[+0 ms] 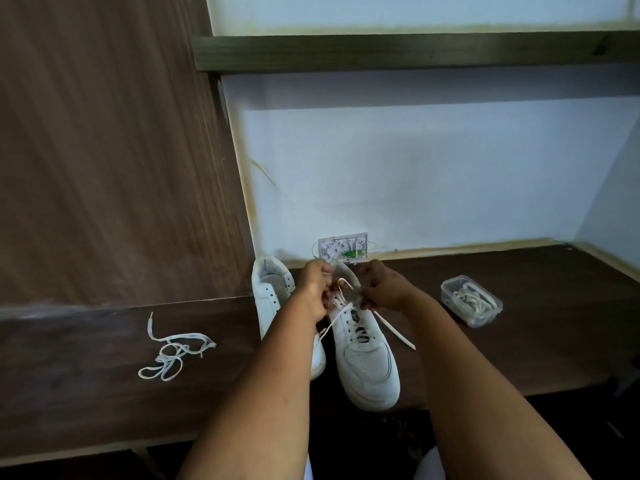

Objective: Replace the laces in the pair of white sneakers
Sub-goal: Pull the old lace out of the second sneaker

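Two white sneakers stand side by side on a dark wooden desk [86, 393], toes toward me. The right sneaker [367, 365] carries a white lace [391, 329] through its eyelets. My left hand [315, 289] and my right hand [382, 285] are both over its top eyelets, each pinching a part of that lace. One loose lace end trails off to the right onto the desk. The left sneaker [270, 292] has bare eyelets and is partly hidden behind my left forearm.
A loose tangled white lace [173, 355] lies on the desk to the left. A clear plastic box [471, 301] holding more laces sits to the right. A wall socket plate [343, 249] is behind the shoes, a wooden panel stands at left, and a shelf hangs above.
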Demonstrator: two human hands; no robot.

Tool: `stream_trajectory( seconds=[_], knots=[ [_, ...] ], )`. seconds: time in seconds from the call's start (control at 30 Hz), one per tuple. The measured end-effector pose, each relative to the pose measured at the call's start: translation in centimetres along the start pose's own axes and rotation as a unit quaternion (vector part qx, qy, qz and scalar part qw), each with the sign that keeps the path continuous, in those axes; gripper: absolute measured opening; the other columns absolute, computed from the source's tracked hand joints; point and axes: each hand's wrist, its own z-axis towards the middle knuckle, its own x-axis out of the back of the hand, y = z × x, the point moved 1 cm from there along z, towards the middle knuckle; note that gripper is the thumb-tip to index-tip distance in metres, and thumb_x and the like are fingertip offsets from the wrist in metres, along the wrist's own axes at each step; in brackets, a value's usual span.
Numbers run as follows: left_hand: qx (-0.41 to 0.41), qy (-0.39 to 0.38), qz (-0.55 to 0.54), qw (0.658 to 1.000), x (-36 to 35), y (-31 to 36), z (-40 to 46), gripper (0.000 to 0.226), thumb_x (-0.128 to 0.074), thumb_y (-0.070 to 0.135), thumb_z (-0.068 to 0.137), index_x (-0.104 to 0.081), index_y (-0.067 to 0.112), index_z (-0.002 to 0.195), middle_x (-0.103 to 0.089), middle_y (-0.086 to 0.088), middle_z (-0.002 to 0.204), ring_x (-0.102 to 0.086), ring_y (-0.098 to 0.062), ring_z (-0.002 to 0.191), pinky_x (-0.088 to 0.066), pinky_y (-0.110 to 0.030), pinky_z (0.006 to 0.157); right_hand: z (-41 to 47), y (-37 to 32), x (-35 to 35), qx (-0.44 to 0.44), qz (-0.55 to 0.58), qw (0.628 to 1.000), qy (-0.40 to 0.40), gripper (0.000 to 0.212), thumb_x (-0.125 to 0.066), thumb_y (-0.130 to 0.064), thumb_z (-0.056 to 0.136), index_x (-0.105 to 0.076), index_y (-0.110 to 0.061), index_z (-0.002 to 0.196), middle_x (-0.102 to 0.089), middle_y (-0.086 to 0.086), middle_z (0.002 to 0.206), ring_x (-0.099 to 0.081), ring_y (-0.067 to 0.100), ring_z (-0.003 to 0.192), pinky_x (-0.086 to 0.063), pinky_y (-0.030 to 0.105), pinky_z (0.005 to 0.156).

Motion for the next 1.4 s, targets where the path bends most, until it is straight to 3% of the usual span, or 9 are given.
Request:
stream_trajectory(
  seconds=[0.2, 0.4, 0.57, 0.7, 0.93, 1.07, 1.23, 1.3, 1.4],
  knots=[
    [-0.133, 0.113, 0.315, 0.933, -1.1, -0.7, 0.0, 0.016, -0.063, 0.004, 0.064, -0.069, 0.018, 0.066, -0.067, 0.005, 0.069, -0.064, -0.013, 0.065, -0.051, -0.024, 0.054, -0.1, -0.4, -0.7, 0.019, 0.002, 1.000, -0.006, 0.039, -0.064, -0.007, 0.089, -0.042, -0.011, 0.120, -0.062, 0.013, 0.081, -0.064, 0.021, 0.059, -0.057, 0.041, 0.071],
    [-0.034, 0.123, -0.080, 0.989, -0.3, -0.8, 0.3, 0.039, -0.055, 0.039, 0.090, -0.052, 0.013, 0.060, -0.054, -0.002, 0.058, -0.043, -0.011, 0.042, -0.033, -0.017, 0.042, -0.1, -0.3, -0.6, 0.018, -0.015, 1.000, 0.004, 0.035, -0.063, -0.006, 0.089, -0.043, -0.011, 0.118, -0.065, 0.014, 0.087, -0.068, 0.020, 0.062, -0.057, 0.033, 0.061],
    [-0.053, 0.091, 0.066, 0.992, 1.2, 0.3, 0.0, 0.026, -0.047, 0.028, 0.092, -0.057, 0.017, 0.071, -0.063, 0.000, 0.071, -0.043, -0.010, 0.044, -0.030, -0.023, 0.050, -0.4, -0.4, -0.4, 0.027, -0.027, 0.999, 0.005, 0.030, -0.062, -0.006, 0.089, -0.043, -0.014, 0.110, -0.065, 0.016, 0.094, -0.070, 0.021, 0.066, -0.057, 0.032, 0.062],
    [-0.283, 0.201, 0.370, 0.861, 1.4, 0.2, 0.1, 0.030, -0.057, 0.027, 0.082, -0.058, 0.034, 0.111, -0.058, 0.011, 0.108, -0.053, -0.015, 0.107, -0.048, -0.032, 0.086, -0.6, -0.5, -0.5, 0.040, -0.038, 0.998, 0.011, 0.023, -0.061, -0.005, 0.089, -0.042, -0.012, 0.101, -0.064, 0.014, 0.090, -0.069, 0.022, 0.069, -0.058, 0.034, 0.066],
    [-0.311, 0.133, 0.648, 0.683, -0.3, -1.7, 1.3, 0.021, -0.054, 0.033, 0.092, -0.071, 0.033, 0.104, -0.065, 0.004, 0.112, -0.049, -0.022, 0.117, -0.031, -0.040, 0.098, -0.7, -0.7, -0.4, 0.018, -0.004, 1.000, 0.013, 0.028, -0.063, -0.004, 0.088, -0.040, -0.007, 0.104, -0.062, 0.017, 0.082, -0.066, 0.029, 0.068, -0.056, 0.051, 0.074],
    [-0.340, 0.135, 0.606, 0.706, 0.0, -1.9, 1.5, 0.014, -0.055, 0.026, 0.091, -0.068, 0.024, 0.095, -0.055, 0.002, 0.119, -0.046, -0.022, 0.116, -0.035, -0.039, 0.097, -0.9, -0.8, -0.3, 0.010, 0.005, 1.000, 0.012, 0.029, -0.062, -0.004, 0.089, -0.039, -0.006, 0.107, -0.062, 0.016, 0.083, -0.066, 0.027, 0.066, -0.056, 0.048, 0.074],
    [-0.272, 0.169, -0.007, 0.947, 2.0, 2.6, -0.4, 0.018, -0.046, 0.008, 0.094, -0.059, 0.016, 0.084, -0.057, -0.003, 0.102, -0.053, -0.017, 0.093, -0.041, -0.030, 0.075, -1.1, -1.0, 0.0, 0.007, -0.008, 1.000, -0.005, 0.024, -0.059, -0.005, 0.092, -0.044, -0.012, 0.109, -0.064, 0.020, 0.099, -0.066, 0.020, 0.063, -0.053, 0.025, 0.051],
    [-0.261, 0.117, -0.254, 0.924, 3.8, 4.5, -2.5, 0.020, -0.046, 0.010, 0.095, -0.058, 0.019, 0.082, -0.058, 0.003, 0.090, -0.051, -0.010, 0.083, -0.038, -0.028, 0.072, -1.2, -1.2, -0.1, 0.007, -0.020, 1.000, -0.015, 0.023, -0.055, -0.003, 0.093, -0.049, -0.015, 0.112, -0.064, 0.018, 0.096, -0.065, 0.018, 0.063, -0.050, 0.019, 0.047],
    [-0.290, 0.026, -0.138, 0.947, 6.3, 5.2, -5.2, 0.021, -0.053, 0.015, 0.085, -0.063, 0.017, 0.067, -0.068, 0.003, 0.083, -0.058, -0.009, 0.078, -0.041, -0.028, 0.076, -1.3, -1.6, -0.4, -0.001, -0.056, 0.998, -0.030, 0.028, -0.047, -0.003, 0.093, -0.060, -0.020, 0.111, -0.065, 0.009, 0.086, -0.062, 0.017, 0.067, -0.056, 0.029, 0.064]
  ],
)
